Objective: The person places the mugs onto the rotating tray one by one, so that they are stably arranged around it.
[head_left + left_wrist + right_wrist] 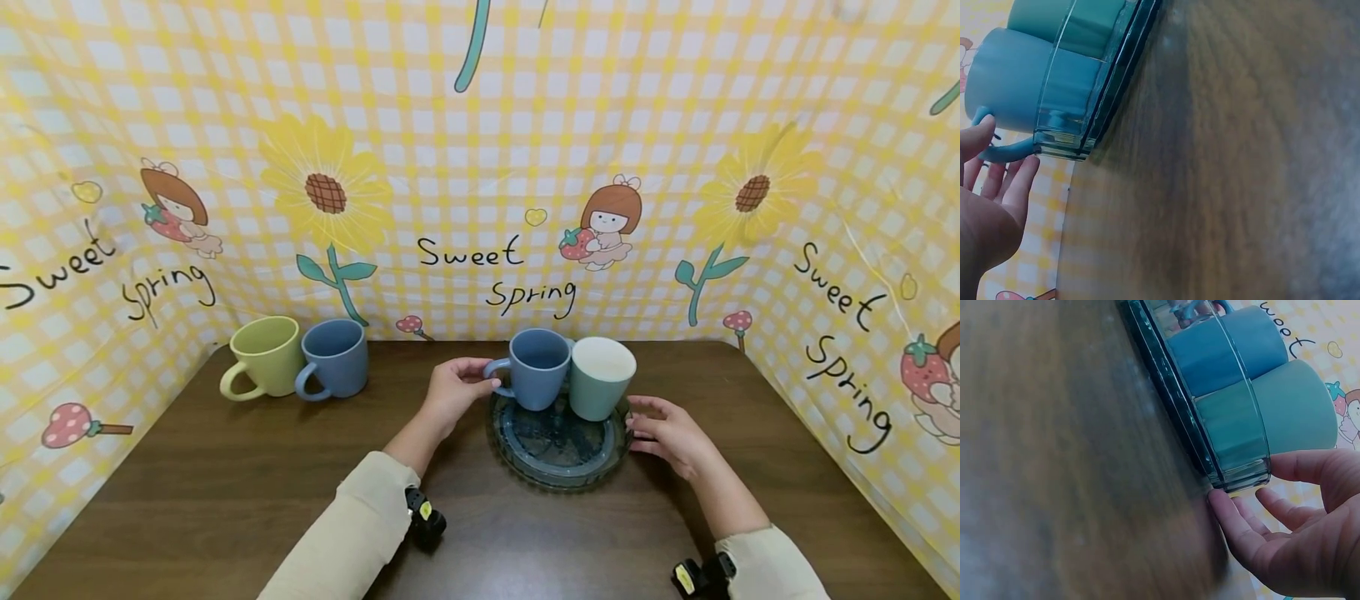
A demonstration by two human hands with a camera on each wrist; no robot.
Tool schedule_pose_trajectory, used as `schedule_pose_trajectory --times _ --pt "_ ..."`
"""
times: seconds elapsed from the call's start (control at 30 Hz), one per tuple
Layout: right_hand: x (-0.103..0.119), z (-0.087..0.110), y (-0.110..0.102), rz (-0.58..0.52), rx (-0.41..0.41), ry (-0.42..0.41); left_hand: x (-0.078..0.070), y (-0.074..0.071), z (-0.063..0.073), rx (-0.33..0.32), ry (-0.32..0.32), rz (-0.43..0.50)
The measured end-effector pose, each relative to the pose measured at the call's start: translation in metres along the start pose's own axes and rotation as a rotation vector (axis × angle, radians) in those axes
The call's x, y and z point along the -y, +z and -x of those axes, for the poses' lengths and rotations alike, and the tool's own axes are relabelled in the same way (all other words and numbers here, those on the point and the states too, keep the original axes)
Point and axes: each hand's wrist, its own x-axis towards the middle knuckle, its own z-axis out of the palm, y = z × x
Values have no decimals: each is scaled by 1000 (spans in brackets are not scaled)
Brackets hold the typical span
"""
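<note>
A round, clear dark-tinted tray [561, 473] with a raised see-through wall rests on the wooden table. Toward its back stand a blue mug [537, 375] and a pale green mug [598, 387], both upright and side by side. My left hand [452, 394] holds the blue mug's handle [1011, 150] between thumb and fingers, at the tray's left side. On the right, my right hand [677, 437] grips the tray's edge, its thumb [1297, 465] at the wall's rim and a fingertip [1219, 499] low by the base.
At the back left of the table [285, 492], a yellow-green mug [272, 354] and a second blue mug [341, 362] stand close together, handles toward the front left. A yellow checked cloth [450, 183] with printed flowers and lettering rises behind the table and at both sides.
</note>
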Motion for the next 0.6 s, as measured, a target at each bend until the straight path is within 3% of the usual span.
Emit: schedule_pose_trajectory --times 0.37,0.6 --pt "3 -10 -5 -30 19 -27 -6 -15 6 -39 45 -14" --pt "5 -13 -7 -52 35 -29 -13 -24 10 -54 42 -44"
